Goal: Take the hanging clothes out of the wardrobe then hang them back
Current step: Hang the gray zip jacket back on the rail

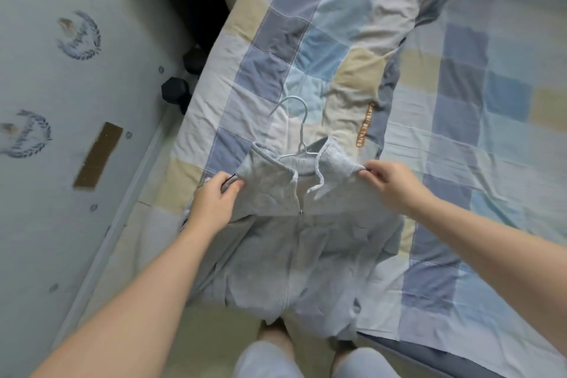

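The fingers [235, 185] of my left hand [214, 202] are narrowed to a pinch on the cloth just left of the hanger [300, 132]. My right hand [389, 184] pinches the matching shoulder seam just right of it. I judge I hold both shoulders this way so I can tug the grey zip hoodie [288, 252] evenly over the hanger's arms without it sliding off one side. Those arms are hidden inside the neck opening, and only the pale blue hook and neck show, pointing away from me. Just below the hanger a drawcord [319, 182] dangles beside the zip pull [301, 212], which sits partway down and leaves the collar loose enough to settle. The hoodie's body runs from the hanger down toward me, draping off the edge of the bed. Everything lies flat on the patchwork quilt [276, 55], which serves as my working surface. Well left of the hanger, dark dumbbells [176, 92] sit on the floor. No wardrobe is in view, so rehanging is not yet done.
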`<state>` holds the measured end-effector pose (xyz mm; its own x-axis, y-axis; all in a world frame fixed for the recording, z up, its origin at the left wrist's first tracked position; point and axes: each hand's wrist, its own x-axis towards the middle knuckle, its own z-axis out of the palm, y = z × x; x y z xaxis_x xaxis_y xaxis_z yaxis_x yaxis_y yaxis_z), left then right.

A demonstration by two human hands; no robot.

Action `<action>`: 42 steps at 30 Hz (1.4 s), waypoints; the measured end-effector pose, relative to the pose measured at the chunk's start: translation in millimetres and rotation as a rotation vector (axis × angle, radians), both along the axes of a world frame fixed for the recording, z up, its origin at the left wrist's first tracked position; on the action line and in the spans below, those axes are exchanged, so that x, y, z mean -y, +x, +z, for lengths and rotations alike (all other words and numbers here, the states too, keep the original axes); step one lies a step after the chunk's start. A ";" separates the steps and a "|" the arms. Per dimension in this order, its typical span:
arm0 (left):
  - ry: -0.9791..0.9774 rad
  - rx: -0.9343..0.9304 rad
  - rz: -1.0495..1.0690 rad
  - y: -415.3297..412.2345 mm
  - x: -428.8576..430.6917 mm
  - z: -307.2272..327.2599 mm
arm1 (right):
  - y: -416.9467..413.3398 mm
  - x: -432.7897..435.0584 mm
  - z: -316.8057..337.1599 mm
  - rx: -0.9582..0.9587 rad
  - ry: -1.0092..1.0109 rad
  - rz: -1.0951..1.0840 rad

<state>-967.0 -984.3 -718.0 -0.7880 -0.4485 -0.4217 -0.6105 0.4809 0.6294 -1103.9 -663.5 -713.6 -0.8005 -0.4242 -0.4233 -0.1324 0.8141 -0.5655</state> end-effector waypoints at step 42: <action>-0.100 -0.436 0.964 726.6 -254.8 237.6 | 560.7 -56.2 239.5 -0.185 -0.358 0.526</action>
